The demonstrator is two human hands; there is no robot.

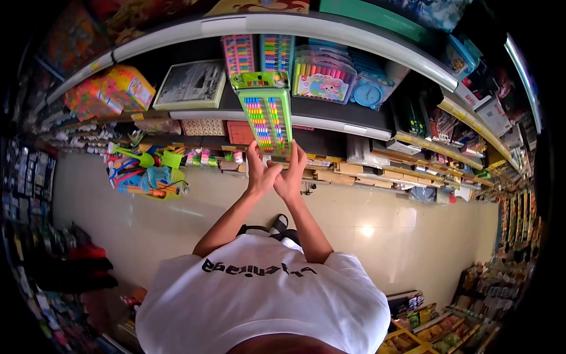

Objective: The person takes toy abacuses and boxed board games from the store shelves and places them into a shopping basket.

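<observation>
A green-framed abacus (269,127) with rows of coloured beads, in packaging with a green header, is held upright in front of the shelf. My left hand (257,174) grips its lower left corner, and my right hand (290,177) its lower right corner. Both hands are closed on it, with the thumbs near each other below. Behind its top stand a pink abacus (238,53) and a blue abacus (277,52) on the shelf. To their right sits a clear case of coloured markers (323,76).
A blue alarm clock (368,94) stands beside the markers. Left of the abacuses lies a framed picture (191,84), then colourful boxes (112,91). The white shelf edge (271,23) curves overhead. Plastic toys (147,171) stand on the floor at left.
</observation>
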